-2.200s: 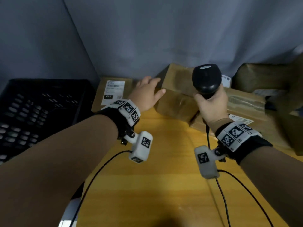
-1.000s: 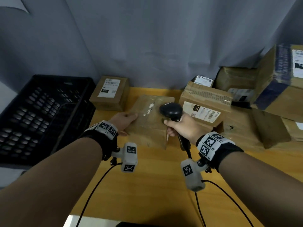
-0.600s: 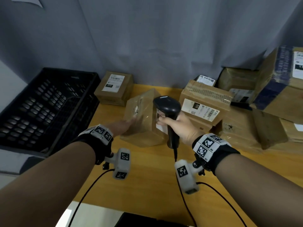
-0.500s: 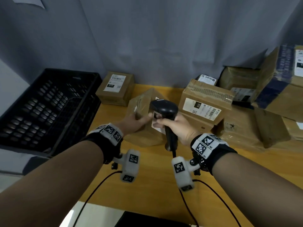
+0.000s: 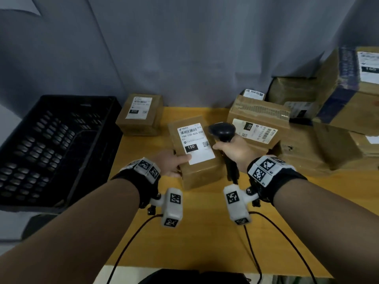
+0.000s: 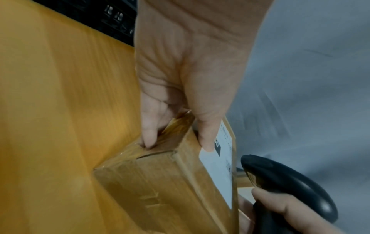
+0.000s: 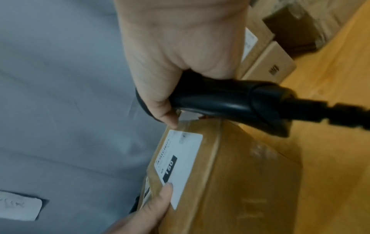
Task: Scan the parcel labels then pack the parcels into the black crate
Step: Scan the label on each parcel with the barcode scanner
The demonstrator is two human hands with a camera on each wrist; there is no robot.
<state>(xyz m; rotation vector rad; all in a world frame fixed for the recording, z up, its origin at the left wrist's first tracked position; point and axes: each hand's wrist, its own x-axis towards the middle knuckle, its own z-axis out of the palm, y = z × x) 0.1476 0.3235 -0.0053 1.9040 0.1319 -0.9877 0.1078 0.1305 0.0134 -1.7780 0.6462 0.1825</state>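
Brown cardboard, label up: found the parcel flat on the yellow table, long axis running away from the body, far end canted slightly left. Gripped it at the near-left corner with the left hand, thumb pressed on the near edge of the white label, fingers curled down the left side wall. Clenched the right hand round the handle of the black barcode scanner, head just beside the parcel's right edge, level with the label's far half.

Noted the barcode at the label's far end, to the left of the scanner head and near it. Judged that the coming move turned on swinging the scanner's window leftward onto that strip, probably a short turn of the right wrist. Noted the black crate beside the table's left edge, nearer the left hand; judged that hand the likelier carrier afterwards.

Took from the head view the whole label, "150" in its black block, and the crate's position. Took from the left wrist view what stayed hidden there: fingertips dug into the taped side seam. Took from the right wrist view the right thumb tip close by the parcel's top edge; could not tell whether touching.
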